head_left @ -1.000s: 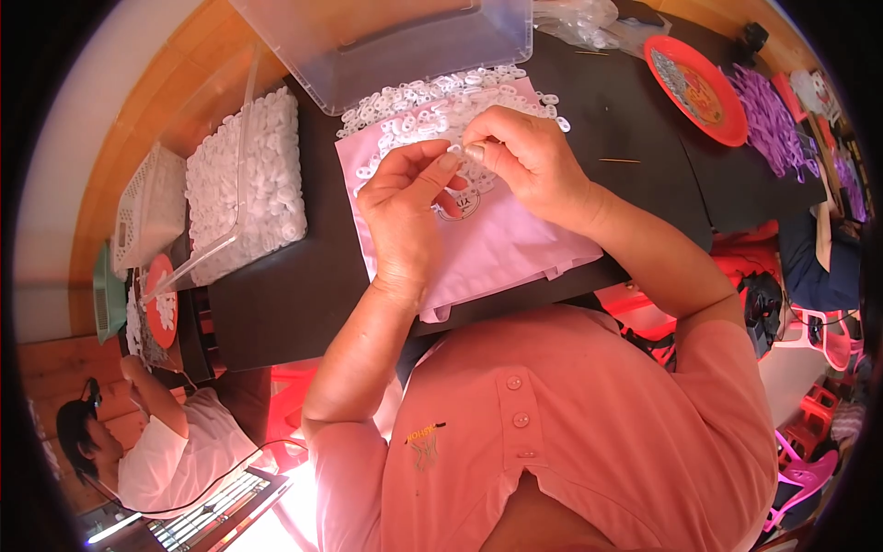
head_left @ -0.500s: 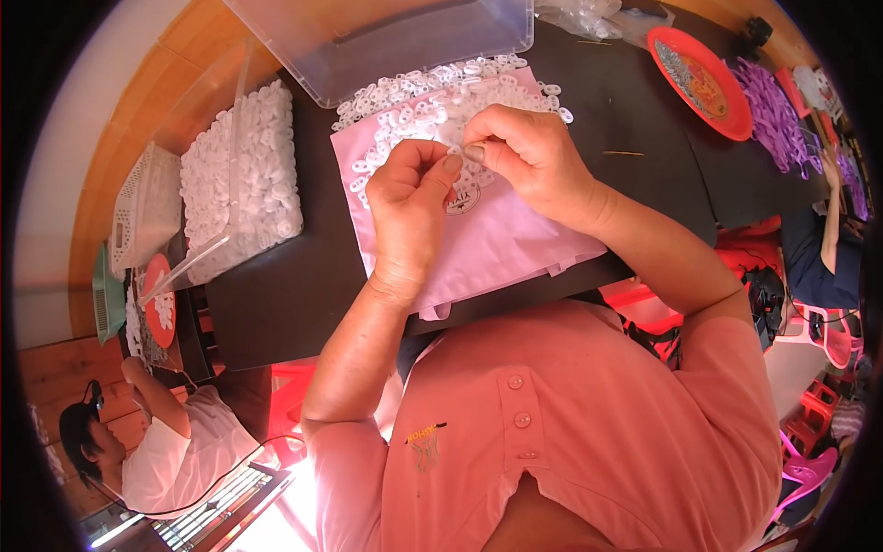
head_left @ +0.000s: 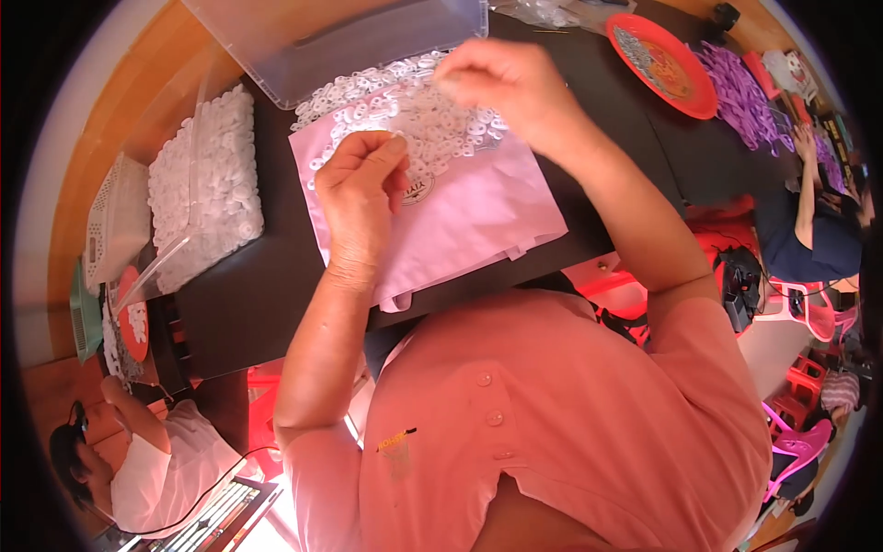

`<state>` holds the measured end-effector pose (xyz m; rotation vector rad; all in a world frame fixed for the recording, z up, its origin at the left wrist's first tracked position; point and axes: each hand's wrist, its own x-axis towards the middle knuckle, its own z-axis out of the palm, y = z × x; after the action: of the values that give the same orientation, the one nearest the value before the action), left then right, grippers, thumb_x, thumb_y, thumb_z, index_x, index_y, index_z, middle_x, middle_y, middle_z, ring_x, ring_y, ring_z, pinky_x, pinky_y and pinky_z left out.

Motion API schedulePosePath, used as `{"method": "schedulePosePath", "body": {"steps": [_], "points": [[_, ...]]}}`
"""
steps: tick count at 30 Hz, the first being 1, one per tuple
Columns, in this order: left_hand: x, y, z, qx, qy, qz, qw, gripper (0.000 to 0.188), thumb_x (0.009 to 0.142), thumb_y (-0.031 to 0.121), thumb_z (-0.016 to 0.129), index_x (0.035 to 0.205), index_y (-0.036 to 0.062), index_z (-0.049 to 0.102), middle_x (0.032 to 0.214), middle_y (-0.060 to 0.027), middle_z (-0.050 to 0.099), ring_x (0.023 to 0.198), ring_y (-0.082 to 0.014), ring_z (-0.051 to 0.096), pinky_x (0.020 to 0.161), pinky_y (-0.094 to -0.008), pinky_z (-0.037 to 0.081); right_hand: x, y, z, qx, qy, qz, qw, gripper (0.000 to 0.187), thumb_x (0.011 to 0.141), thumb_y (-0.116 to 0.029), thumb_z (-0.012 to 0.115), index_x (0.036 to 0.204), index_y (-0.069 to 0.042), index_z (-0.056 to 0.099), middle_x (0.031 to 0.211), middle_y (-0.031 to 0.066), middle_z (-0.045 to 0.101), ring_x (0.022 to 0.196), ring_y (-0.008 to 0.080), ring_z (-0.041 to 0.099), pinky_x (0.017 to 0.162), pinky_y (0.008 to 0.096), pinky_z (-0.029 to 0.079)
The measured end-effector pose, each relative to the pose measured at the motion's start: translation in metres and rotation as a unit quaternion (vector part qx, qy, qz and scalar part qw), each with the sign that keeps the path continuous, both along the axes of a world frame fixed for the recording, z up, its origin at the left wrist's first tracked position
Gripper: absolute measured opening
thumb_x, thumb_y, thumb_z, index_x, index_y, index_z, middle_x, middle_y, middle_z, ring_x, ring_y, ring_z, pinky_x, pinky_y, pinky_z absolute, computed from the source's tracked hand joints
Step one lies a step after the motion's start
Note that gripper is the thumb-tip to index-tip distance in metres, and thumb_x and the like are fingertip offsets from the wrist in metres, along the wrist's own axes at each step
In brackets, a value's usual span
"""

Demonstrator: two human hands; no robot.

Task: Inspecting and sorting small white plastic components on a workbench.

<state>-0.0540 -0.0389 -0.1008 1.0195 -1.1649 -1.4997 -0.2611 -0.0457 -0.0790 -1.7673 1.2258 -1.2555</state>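
Small white oval plastic pieces with holes (head_left: 441, 143) lie heaped over the far part of a pink cloth bag (head_left: 487, 207) and beyond its far edge. Over the left side of this heap, my left hand (head_left: 361, 184) is closed, thumb pressed against the bent index finger; whatever sits in the pinch is too small or hidden to make out. My right hand (head_left: 510, 87) is raised above the far right side of the heap, apart from the left. Motion blurs its fingertips, so I cannot see whether they hold anything.
A clear plastic bin (head_left: 340, 55) stands at the back. To the left is a clear box packed with white pieces (head_left: 207, 179). A red plate (head_left: 704, 97) and purple straps (head_left: 740, 97) lie far right. Other people sit at left, in a white shirt (head_left: 175, 460), and right, in dark clothes (head_left: 782, 230).
My hands, which were together at the fingertips over the heap, are now apart. The right has gone up and away; the left stays closed. The whole view has shifted slightly.
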Motion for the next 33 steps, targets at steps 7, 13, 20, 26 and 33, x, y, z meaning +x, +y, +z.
{"method": "schedulePosePath", "body": {"steps": [7,13,20,26,33], "points": [[0.005,-0.008,0.004,0.038,0.055,0.003,0.998,0.014,0.085,0.012,0.064,0.084,-0.0012,0.062,0.070,-0.0067,0.059,0.054,-0.0121,0.053,0.043,-0.0249,0.036,-0.043,0.016,0.004,-0.010,0.265,-0.091,0.960,0.009,0.082,-0.008,0.063,0.090,-0.006,0.067,0.077,0.0067,0.067,0.072,0.0193,0.063,0.067,0.0336,0.049],[0.004,-0.008,0.002,0.049,0.063,-0.011,0.997,0.013,0.084,0.011,0.064,0.084,-0.0019,0.062,0.069,-0.0068,0.059,0.053,-0.0127,0.052,0.043,-0.0253,0.036,-0.039,0.029,-0.020,-0.063,0.323,-0.056,0.943,0.009,0.079,-0.009,0.059,0.083,-0.010,0.068,0.076,0.0094,0.068,0.073,0.0311,0.066,0.065,0.0442,0.049],[0.001,-0.002,0.002,0.044,0.045,-0.026,0.998,0.011,0.084,0.009,0.065,0.082,-0.0014,0.063,0.070,-0.0064,0.061,0.054,-0.0110,0.054,0.044,-0.0239,0.038,-0.030,0.028,-0.029,-0.051,0.388,-0.076,0.917,0.007,0.079,-0.009,0.060,0.082,-0.009,0.066,0.076,0.0102,0.068,0.073,0.0324,0.065,0.064,0.0447,0.049],[0.001,-0.001,0.004,0.050,0.046,-0.028,0.997,0.010,0.083,0.009,0.066,0.081,-0.0010,0.063,0.070,-0.0059,0.061,0.054,-0.0102,0.054,0.043,-0.0233,0.037,-0.036,0.024,-0.020,-0.038,0.333,-0.083,0.938,0.010,0.079,-0.010,0.060,0.085,-0.010,0.068,0.078,0.0094,0.069,0.075,0.0311,0.066,0.066,0.0434,0.049],[0.001,-0.002,0.005,0.052,0.042,-0.028,0.997,0.010,0.083,0.008,0.066,0.082,-0.0009,0.063,0.069,-0.0057,0.061,0.053,-0.0096,0.052,0.043,-0.0226,0.037,-0.027,0.010,-0.017,-0.025,0.391,-0.043,0.919,0.012,0.078,-0.011,0.061,0.088,-0.011,0.068,0.084,0.0094,0.069,0.081,0.0302,0.066,0.069,0.0437,0.050]]}}
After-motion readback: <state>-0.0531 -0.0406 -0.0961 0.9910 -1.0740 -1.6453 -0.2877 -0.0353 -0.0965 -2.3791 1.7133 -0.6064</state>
